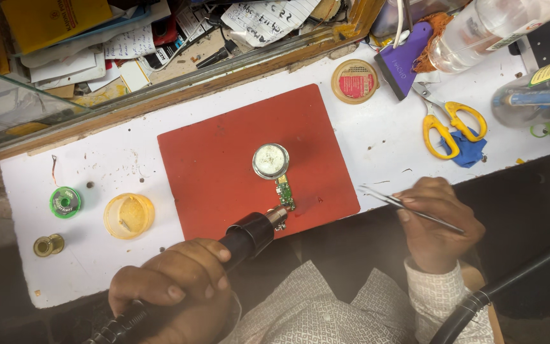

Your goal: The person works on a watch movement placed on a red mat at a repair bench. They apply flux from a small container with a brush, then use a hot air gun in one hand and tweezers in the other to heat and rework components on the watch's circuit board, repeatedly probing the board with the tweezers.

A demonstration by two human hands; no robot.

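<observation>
The left hand (173, 286) is wrapping its fingers firmly around the black handle of a hot-air tool (224, 251), near the bottom edge of the view. The metal nozzle of the tool is pointing up and to the right, and its tip is sitting just beside the lower end of a small green circuit board (284, 194). So the board is lying ahead of the left hand, up and to the right, with the body of the tool between them.

The circuit board is resting on a red mat (224, 165) on the white table (377, 140). Its upper end is touching a round silver part (270, 160), which looks like a coin cell or a small disc.

The right hand (437, 220) is resting at the near edge of the table, to the right of the mat. Its fingers are pinching thin metal tweezers (402, 207), whose points are aiming left toward the mat but staying apart from the board.

Yellow scissors (450, 124) are lying farther back on the right. A yellow round container (128, 215) and a green spool (65, 202) are standing left of the mat.
</observation>
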